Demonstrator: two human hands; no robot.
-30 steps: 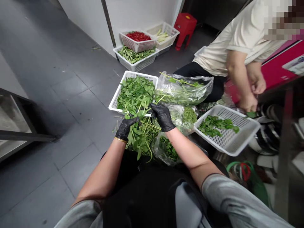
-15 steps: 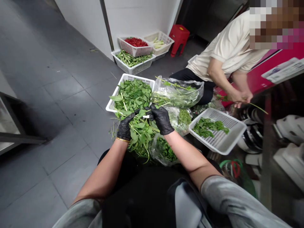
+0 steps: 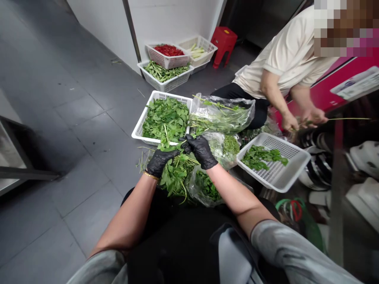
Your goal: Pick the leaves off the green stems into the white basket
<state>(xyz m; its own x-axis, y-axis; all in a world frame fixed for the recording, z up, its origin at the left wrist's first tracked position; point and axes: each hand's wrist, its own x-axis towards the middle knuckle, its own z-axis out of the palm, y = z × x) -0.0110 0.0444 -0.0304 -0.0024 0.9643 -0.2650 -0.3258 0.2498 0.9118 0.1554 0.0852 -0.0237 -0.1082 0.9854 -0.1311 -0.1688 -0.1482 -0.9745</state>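
Both my hands wear black gloves. My left hand (image 3: 158,161) grips a bunch of leafy green stems (image 3: 174,175) that hangs over my lap. My right hand (image 3: 201,150) pinches a stem at the top of that same bunch. Just beyond my hands stands a white basket (image 3: 139,127) heaped with picked green leaves. A clear plastic bag of greens (image 3: 204,185) rests against my right forearm.
A co-worker in a cream shirt sits at the right, their hands (image 3: 302,118) holding a long stem above a second white basket (image 3: 291,169) with some leaves. Another plastic bag of stems (image 3: 225,114) lies between us. Baskets of red chillies (image 3: 167,53) and green beans (image 3: 166,75), plus a red stool (image 3: 223,41), stand by the wall.
My hands dropped a little with the bunch, and the leafy stem held up over the basket is gone from my fingers. The co-worker's hands moved right, drawing out a long stem.
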